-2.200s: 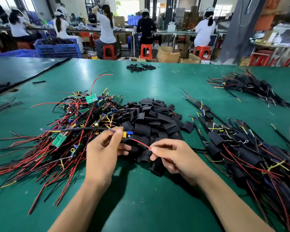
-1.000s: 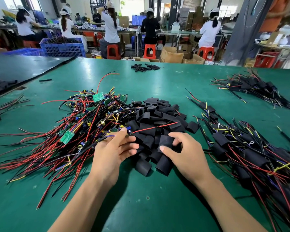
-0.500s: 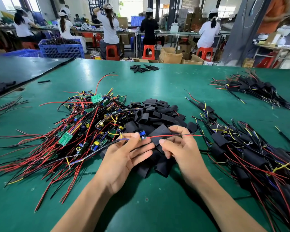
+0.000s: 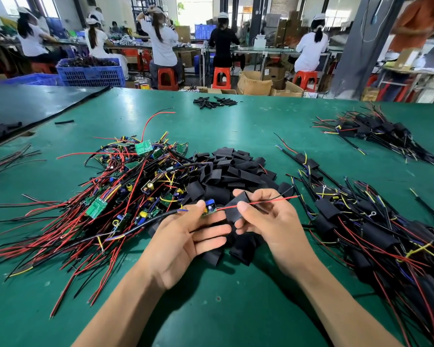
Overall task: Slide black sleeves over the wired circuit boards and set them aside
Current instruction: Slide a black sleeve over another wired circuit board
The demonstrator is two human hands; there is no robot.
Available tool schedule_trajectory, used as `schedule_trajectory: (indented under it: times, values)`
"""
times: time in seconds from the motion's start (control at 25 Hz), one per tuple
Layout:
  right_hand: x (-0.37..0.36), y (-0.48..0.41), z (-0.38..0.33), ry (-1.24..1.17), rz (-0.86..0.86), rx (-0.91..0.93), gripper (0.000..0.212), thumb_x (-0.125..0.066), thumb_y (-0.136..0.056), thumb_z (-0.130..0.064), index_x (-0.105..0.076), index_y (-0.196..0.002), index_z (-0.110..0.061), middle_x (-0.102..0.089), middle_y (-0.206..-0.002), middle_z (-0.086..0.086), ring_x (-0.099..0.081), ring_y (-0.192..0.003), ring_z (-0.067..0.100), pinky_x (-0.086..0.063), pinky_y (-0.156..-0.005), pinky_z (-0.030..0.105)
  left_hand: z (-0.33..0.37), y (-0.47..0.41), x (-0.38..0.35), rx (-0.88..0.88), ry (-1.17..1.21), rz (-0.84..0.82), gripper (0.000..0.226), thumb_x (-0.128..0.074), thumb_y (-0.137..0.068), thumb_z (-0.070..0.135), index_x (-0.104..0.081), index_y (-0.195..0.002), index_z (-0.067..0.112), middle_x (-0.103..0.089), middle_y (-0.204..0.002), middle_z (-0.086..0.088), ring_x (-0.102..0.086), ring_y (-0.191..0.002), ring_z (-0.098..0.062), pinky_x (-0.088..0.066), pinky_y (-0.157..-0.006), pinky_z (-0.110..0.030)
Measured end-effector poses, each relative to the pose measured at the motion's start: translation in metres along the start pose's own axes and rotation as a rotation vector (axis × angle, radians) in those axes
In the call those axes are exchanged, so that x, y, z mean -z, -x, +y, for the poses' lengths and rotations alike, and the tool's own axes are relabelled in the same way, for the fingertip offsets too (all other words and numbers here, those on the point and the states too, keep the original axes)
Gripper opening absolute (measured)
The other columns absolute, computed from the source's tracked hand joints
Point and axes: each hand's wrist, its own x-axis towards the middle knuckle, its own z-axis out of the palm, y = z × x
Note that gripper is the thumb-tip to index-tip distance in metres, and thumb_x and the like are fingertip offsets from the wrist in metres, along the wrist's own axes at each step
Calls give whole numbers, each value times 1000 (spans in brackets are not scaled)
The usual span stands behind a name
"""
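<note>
Mid-threading rn. Left hand [image 4: 183, 236] has 1 circuit board [image 4: 209, 209] pinched betw thumb and index, other fingers loosely stretched out underneath. Right hand [image 4: 268, 221] pinches 1 black sleeve [image 4: 236, 206], thumb in front, remaining fingers curled behind. The board's red + black leads [image 4: 283, 197] already run through the sleeve and poke out its right end.

The sleeve sits on the leads just beside the board, not over it yet afaict. Both are held above the loose sleeve pile [image 4: 231, 169] mid green table [image 4: 211, 309]. Bare boards pile [image 4: 125, 186] is on the left, sleeved ones [image 4: 361, 221] on the right.

So the step in hand = sliding the sleeve on. Next move imo: hold the board steady w/ the left hand and pull the sleeve leftward along the leads till it swallows the board. The sleeve looks flattened, so its mouth prob needs squeezing open, or a board corner or the blue component [image 4: 210, 203] will snag. Then it goes on the right pile.
</note>
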Motion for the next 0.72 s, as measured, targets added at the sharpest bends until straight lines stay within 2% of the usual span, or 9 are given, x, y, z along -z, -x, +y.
schedule_trajectory:
  times: [0.08,0.16,0.36,0.44,0.52,0.72]
  values:
    - [0,0,-1,-65,-30,-15,26,-73,-86,-2,-51,-95,-10,-76,-101,9,-66,-62,24,-56,-61,30,1,0,0,30,-19,-8,26,-63,-86,34,-59,-98,12,-74,-109,-20,-76,-84,-30,-59,-58,-31]
    - [0,1,-1,-72,-14,3,33,-78,-82,-6,-51,-102,-9,-75,-107,11,-67,-63,22,-57,-63,29,0,0,-1,19,-17,0,22,-61,-90,33,-60,-97,12,-74,-107,-19,-76,-80,-28,-58,-56,-31]
    - [10,-9,-9,-113,285,110,52,-80,-70,-28,-57,-114,-11,-77,-94,12,-70,-65,21,-58,-64,28,0,-2,2,-182,-28,118,20,-62,-90,29,-63,-92,8,-75,-99,-20,-73,-70,-24,-58,-56,-29]
    - [19,-13,-13,-159,386,136,52,-78,-79,-25,-55,-121,-8,-77,-88,9,-70,-63,20,-58,-64,27,0,-3,5,-251,-27,148,18,-59,-95,24,-61,-91,7,-74,-96,-20,-73,-71,-26,-58,-57,-28]
    - [26,-16,-14,-188,438,150,47,-74,-87,-20,-52,-126,-5,-77,-92,11,-69,-63,20,-58,-64,26,0,-4,6,-298,-29,178,18,-57,-98,21,-57,-97,3,-73,-93,-20,-71,-70,-27,-58,-59,-28]
    - [28,-18,-12,-227,520,181,39,-73,-90,-16,-53,-121,-7,-77,-88,9,-68,-59,19,-57,-61,26,0,-4,5,-361,-29,207,10,-56,-99,17,-55,-93,9,-72,-90,-22,-71,-68,-30,-59,-61,-29]
